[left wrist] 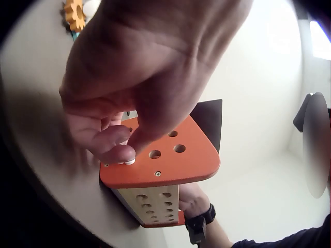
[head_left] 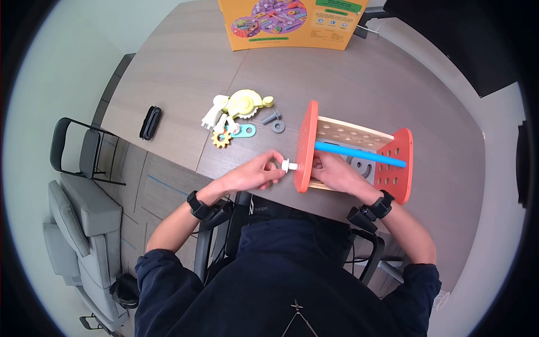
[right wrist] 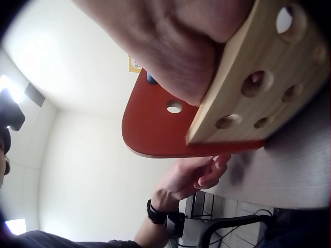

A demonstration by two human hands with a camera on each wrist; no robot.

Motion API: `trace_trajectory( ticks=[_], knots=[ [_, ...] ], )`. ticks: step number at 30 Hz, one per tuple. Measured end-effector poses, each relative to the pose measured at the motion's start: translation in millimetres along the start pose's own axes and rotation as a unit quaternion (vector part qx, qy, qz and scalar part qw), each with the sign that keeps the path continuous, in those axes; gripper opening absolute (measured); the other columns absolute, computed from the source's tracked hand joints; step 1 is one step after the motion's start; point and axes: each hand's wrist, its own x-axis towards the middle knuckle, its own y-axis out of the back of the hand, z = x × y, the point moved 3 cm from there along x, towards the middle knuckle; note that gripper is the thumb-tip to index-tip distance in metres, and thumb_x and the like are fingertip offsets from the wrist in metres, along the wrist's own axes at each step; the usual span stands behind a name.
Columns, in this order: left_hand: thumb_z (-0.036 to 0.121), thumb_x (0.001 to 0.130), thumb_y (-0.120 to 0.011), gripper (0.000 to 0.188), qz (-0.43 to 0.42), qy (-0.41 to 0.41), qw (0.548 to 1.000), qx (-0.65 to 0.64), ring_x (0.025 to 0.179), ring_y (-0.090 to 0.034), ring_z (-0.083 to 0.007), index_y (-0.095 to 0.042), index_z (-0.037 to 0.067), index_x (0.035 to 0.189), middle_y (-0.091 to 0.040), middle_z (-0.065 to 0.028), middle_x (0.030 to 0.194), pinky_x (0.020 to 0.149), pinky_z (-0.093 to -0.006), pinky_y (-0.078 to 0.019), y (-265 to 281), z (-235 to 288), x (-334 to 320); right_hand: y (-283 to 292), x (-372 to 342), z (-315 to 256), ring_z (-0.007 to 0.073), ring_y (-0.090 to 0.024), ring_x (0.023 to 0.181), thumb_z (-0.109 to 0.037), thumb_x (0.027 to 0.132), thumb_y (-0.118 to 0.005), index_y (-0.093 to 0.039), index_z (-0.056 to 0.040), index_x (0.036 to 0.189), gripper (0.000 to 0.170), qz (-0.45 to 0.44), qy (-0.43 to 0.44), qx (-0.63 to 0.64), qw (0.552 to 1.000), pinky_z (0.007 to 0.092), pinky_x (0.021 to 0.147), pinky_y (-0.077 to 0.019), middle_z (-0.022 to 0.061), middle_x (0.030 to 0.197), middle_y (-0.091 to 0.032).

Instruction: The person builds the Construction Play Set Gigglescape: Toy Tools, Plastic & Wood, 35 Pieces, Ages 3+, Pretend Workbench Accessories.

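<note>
A wooden toolbox with an orange-red end panel (head_left: pixel 306 147) and pale slats (head_left: pixel 353 133) stands on the table, a blue rod (head_left: pixel 359 154) running along its top. At the panel's outer face my left hand (head_left: pixel 255 172) pinches a white toy bolt (head_left: pixel 289 166) by its head, its threaded shank pointing at the panel. My right hand (head_left: pixel 337 173) reaches inside the box, close against the same panel's inner face. Its fingertips are hidden behind the panel and slat, and I cannot tell what they hold.
Left of the box lie a yellow toy piece (head_left: pixel 245 103), an orange gear (head_left: pixel 222 140), a turquoise strip (head_left: pixel 245 131), a grey bolt (head_left: pixel 272 117) and a grey nut (head_left: pixel 278 126). A black case (head_left: pixel 150 123) sits further left. A printed yellow box (head_left: pixel 292 28) stands at the back.
</note>
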Motion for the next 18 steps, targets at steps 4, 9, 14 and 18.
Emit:
trace_trajectory(
  ticks=[4, 9, 14, 18],
  knots=[
    [0.046, 0.114, -0.054, 0.04, 0.027, 0.018, 0.999, -0.007, 0.06, -0.053, -0.0059, -0.062, 0.007, 0.114, -0.065, 0.0006, 0.087, 0.053, -0.0246, -0.0411, 0.8, 16.1, -12.0, -0.9, 2.7, 4.0, 0.0215, -0.074, 0.114, -0.003, 0.104, -0.065, -0.06, 0.0051, 0.136, 0.033, 0.003, 0.006, -0.003, 1.0, 0.0384, 0.103, -0.0593, 0.0148, 0.123, -0.074],
    [0.039, 0.113, -0.059, 0.028, -0.003, 0.074, 0.997, -0.028, 0.061, -0.052, -0.0032, -0.061, 0.011, 0.119, -0.064, 0.0026, 0.09, 0.05, -0.021, -0.0367, 6.6, -1.6, 3.7, -2.0, 4.5, 8.2, 0.0224, -0.074, 0.115, -0.004, 0.104, -0.065, -0.06, 0.0052, 0.136, 0.033, 0.001, 0.002, 0.014, 1.0, 0.039, 0.103, -0.0591, 0.0156, 0.124, -0.074],
    [0.04, 0.113, -0.058, 0.031, 0.006, -0.022, 1.0, 0.001, 0.063, -0.053, -0.003, -0.061, 0.01, 0.119, -0.064, 0.0029, 0.094, 0.05, -0.0204, -0.0373, 3.6, 2.6, 0.4, -3.1, 5.6, 13.2, 0.0237, -0.076, 0.104, -0.016, 0.104, -0.069, -0.066, 0.0054, 0.129, 0.033, 0.023, 0.036, 0.014, 0.999, 0.0386, 0.094, -0.0598, 0.0157, 0.113, -0.077],
    [0.04, 0.113, -0.058, 0.031, 0.036, 0.009, 0.999, 0.006, 0.064, -0.054, -0.003, -0.06, 0.01, 0.121, -0.065, 0.0025, 0.095, 0.051, -0.0213, -0.0386, 1.7, 16.6, -8.4, -3.0, 5.0, 13.1, 0.025, -0.077, 0.1, -0.022, 0.104, -0.07, -0.069, 0.0055, 0.127, 0.036, 0.043, 0.062, 0.009, 0.997, 0.0384, 0.09, -0.0603, 0.016, 0.108, -0.078]
  ],
)
